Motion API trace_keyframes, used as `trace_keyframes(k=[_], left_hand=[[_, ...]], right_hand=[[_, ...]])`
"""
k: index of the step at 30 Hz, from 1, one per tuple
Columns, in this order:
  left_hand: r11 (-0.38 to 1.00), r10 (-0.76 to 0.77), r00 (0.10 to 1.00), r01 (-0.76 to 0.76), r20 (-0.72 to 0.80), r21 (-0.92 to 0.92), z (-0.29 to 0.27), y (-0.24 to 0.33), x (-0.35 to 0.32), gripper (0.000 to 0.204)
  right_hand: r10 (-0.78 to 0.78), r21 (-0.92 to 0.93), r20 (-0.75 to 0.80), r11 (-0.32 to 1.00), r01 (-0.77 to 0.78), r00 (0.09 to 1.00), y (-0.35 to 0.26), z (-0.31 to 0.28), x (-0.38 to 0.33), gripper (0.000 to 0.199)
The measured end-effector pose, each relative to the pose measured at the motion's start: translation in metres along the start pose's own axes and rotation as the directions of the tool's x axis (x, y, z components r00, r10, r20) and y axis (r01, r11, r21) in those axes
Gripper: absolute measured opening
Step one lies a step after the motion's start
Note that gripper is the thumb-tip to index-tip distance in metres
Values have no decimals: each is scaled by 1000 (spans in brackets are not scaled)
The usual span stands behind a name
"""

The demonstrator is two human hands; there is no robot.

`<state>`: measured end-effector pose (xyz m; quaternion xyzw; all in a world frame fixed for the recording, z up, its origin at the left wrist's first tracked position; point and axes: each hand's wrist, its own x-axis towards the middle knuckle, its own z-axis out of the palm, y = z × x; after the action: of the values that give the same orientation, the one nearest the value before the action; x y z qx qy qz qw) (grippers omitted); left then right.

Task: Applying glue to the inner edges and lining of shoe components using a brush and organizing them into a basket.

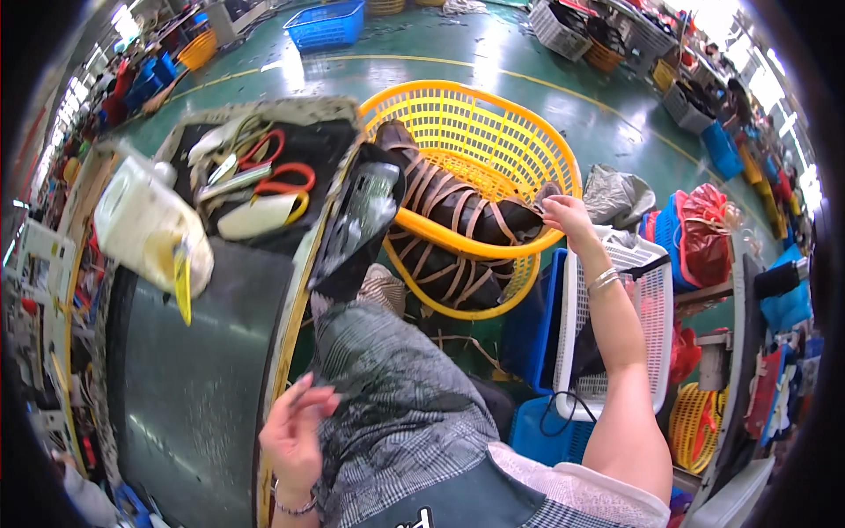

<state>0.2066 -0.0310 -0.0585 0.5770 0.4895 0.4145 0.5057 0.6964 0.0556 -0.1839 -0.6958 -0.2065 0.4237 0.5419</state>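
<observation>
My right hand [570, 218] reaches over the right rim of a yellow plastic basket [480, 107]. Its fingers are pinched together at a small dark brown piece [547, 190], whose kind I cannot make out. Inside the basket lie dark brown pieces wrapped with tan strips [453, 201]. A second yellow basket [462, 312] sits beneath, with similar strapped dark pieces in it. My left hand [295, 436] is raised beside the workbench edge, above my checked clothing. Its fingers are loosely bent and apart, slightly blurred, with nothing plainly in them.
On the left, the workbench [202, 378] bears a tray of scissors [286, 178] and a white plastic container [150, 224] with a yellow-handled tool. A white crate [651, 308] stands under my right forearm, near blue bins [537, 330]. Farther off is a blue basket [326, 25] on the green floor.
</observation>
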Motion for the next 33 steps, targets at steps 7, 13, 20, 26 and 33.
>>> trace_keyframes(k=[7,13,20,26,33], left_hand=[[883,239,868,-381,436,275,190,-26,228,64],[243,-80,984,-134,158,961,317,-139,403,79],[-73,-463,884,35,-65,997,289,-204,514,118],[-2,-342,940,12,-12,1000,285,-213,515,125],[64,-203,976,93,-78,994,301,-206,506,116]], right_hand=[[-329,-956,-39,289,61,944,57,4,127,76],[337,-872,231,488,40,913,93,25,162,77],[556,-710,251,662,-240,792,130,75,164,61],[530,-72,444,825,-561,722,149,80,180,51],[508,3,177,856,-516,843,139,104,170,49]])
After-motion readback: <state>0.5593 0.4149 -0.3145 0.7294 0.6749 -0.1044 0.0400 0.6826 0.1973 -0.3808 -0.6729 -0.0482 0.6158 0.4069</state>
